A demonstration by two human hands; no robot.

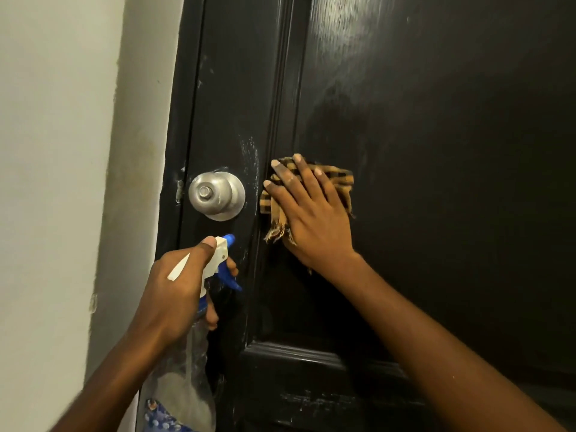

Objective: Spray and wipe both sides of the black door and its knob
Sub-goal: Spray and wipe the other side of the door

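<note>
Knob (216, 191) above left hand (174, 294) gripping spray bottle (196, 363), right hand (311, 213) flat on cloth (338, 182) beside it

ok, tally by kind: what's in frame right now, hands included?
black door: 1
knob: 1
spray bottle: 1
checked cloth: 1
hands: 2 (left hand grips the spray bottle, right hand presses flat on the checked cloth)
total: 6
</note>
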